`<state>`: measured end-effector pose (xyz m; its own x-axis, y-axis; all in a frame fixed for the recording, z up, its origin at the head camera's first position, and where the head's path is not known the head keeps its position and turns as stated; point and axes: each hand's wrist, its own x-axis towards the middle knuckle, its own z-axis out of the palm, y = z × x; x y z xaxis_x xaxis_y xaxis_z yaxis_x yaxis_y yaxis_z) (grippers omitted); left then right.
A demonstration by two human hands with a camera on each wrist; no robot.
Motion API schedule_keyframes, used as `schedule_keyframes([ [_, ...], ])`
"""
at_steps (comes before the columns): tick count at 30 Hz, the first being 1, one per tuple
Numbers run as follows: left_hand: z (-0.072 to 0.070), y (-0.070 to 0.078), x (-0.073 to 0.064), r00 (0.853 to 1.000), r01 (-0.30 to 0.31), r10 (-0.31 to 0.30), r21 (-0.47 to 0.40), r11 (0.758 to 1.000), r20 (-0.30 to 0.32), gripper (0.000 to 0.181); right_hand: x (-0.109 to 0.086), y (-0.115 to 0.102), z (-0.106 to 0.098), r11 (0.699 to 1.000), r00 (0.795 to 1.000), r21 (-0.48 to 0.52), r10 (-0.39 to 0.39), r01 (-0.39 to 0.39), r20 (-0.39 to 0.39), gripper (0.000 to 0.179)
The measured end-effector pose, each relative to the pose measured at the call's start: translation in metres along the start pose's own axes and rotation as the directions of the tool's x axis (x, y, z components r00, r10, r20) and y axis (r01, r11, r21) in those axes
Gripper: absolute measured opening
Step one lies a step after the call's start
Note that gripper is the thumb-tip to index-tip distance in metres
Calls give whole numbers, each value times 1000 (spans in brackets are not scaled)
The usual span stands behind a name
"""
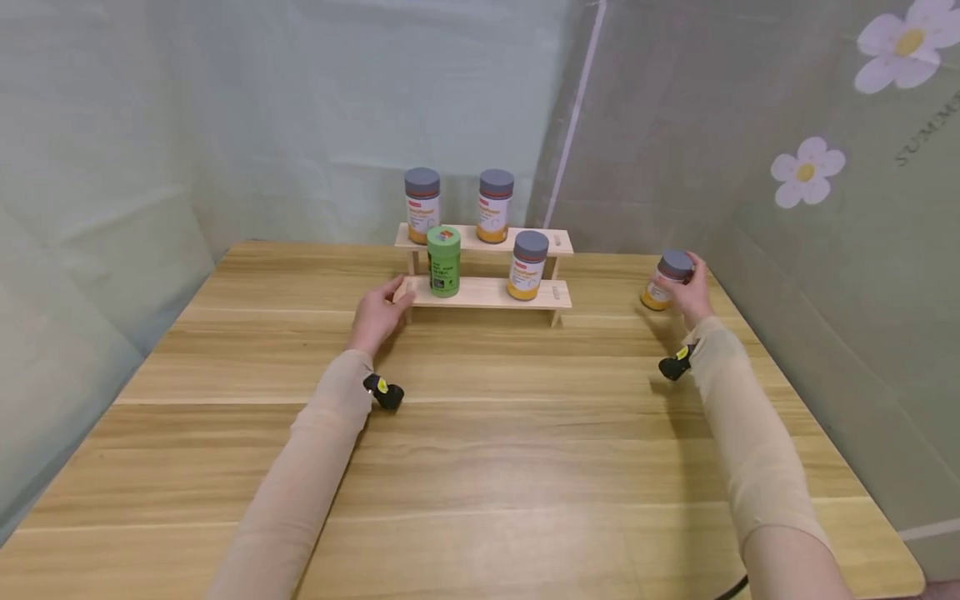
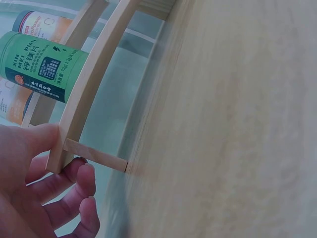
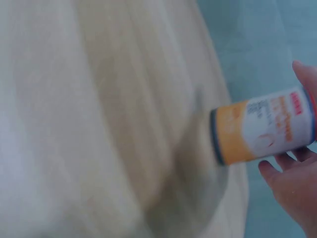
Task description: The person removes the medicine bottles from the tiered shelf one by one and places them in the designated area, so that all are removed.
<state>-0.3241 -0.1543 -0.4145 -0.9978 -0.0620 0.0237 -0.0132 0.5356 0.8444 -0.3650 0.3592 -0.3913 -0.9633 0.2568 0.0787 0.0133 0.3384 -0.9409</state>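
My left hand [image 1: 378, 318] pinches the left end of the lower step of a two-step wooden rack [image 1: 480, 293], thumb on top and fingers curled beneath, as the left wrist view shows. Close to it on that step stands a green bottle [image 1: 444, 265]. At the far right, my right hand [image 1: 692, 293] grips a supplement bottle [image 1: 658, 293] with a grey cap and a white and orange label. The bottle is tilted, its base close over the table in the right wrist view [image 3: 257, 129].
A similar grey-capped bottle [image 1: 527, 268] stands at the lower step's right. Two more, a left bottle [image 1: 422, 208] and a right bottle [image 1: 494, 208], stand on the upper step. The wooden table [image 1: 510, 433] ends near a hanging cloth [image 1: 825, 275] on the right.
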Motion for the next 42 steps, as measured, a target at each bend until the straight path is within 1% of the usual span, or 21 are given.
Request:
schedule_keyframes([
  [3, 1, -1, 1, 1000, -2, 2, -4, 1000, -3, 57, -1, -9, -2, 999, 1000, 30, -15, 15, -2, 88],
  [8, 2, -1, 0, 1000, 0, 0, 0, 1000, -8, 57, -2, -23, -2, 999, 999, 34, -35, 36, -37, 85],
  [14, 0, 0, -1, 1000, 9, -9, -3, 1000, -8, 58, -5, -41, 2, 997, 995, 28, -64, 66, -74, 83],
  [20, 0, 1, 0, 1000, 3, -3, 12, 1000, -11, 58, -8, -60, 9, 994, 991, 1, -107, 107, -78, 78],
  [25, 1, 1, 0, 1000, 7, -7, 22, 1000, -6, 58, -10, -74, 19, 990, 989, 6, -142, 143, -32, 76],
  [29, 1, 1, -1, 1000, 9, -9, 22, 1000, -10, 57, -11, -83, 28, 983, 983, 4, -182, 182, 15, 76],
  [33, 1, 2, -1, 1000, 6, -6, 23, 1000, -7, 57, -8, -88, 37, 976, 972, -11, -214, 216, 95, 75],
  [36, 1, 2, -1, 1000, 5, -5, 27, 1000, -5, 58, -6, -92, 46, 973, 963, -22, -222, 228, 151, 76],
  [42, 2, 1, 0, 1000, -1, 1, 29, 1000, -11, 58, -5, -106, 67, 964, 943, -17, -256, 266, 212, 75],
])
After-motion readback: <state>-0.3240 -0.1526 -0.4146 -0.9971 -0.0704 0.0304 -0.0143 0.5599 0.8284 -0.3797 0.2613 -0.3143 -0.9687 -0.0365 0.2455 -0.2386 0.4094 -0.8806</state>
